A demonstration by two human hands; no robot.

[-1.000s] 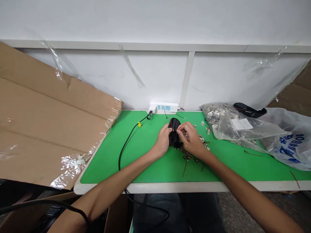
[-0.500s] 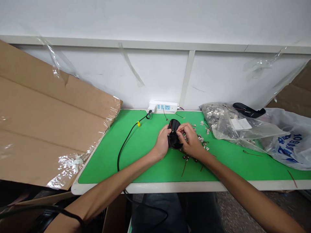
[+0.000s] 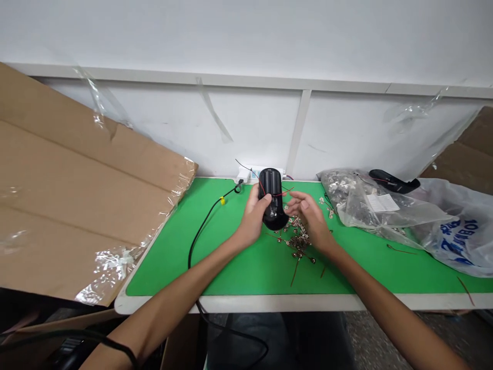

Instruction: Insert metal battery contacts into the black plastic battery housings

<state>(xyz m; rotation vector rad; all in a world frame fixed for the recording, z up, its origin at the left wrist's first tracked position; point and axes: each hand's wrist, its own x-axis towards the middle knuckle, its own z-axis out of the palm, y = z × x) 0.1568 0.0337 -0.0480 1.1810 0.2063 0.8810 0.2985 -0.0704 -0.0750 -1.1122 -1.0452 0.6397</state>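
Observation:
My left hand [image 3: 254, 218] grips a black oval plastic shell [image 3: 271, 198] and holds it upright over the green mat [image 3: 239, 262]. Thin red and black wires [image 3: 283, 192] run across the shell. My right hand [image 3: 311, 218] is just to the right of the shell, fingers loosely curled and apart, nothing in them; the fingertips are close to the red wire. Under my right hand lies a heap of small metal contacts with brown wires [image 3: 297, 241].
A white power strip [image 3: 250, 172] sits at the wall with a black cable [image 3: 200, 231] running forward off the table. Clear bags of metal parts [image 3: 362, 200] and a white printed bag [image 3: 458, 226] lie right. A large cardboard sheet [image 3: 77, 195] leans at left.
The black shell was lying low between both hands; now my left hand has lifted it and stood it upright. My right hand has let go and moved slightly right.

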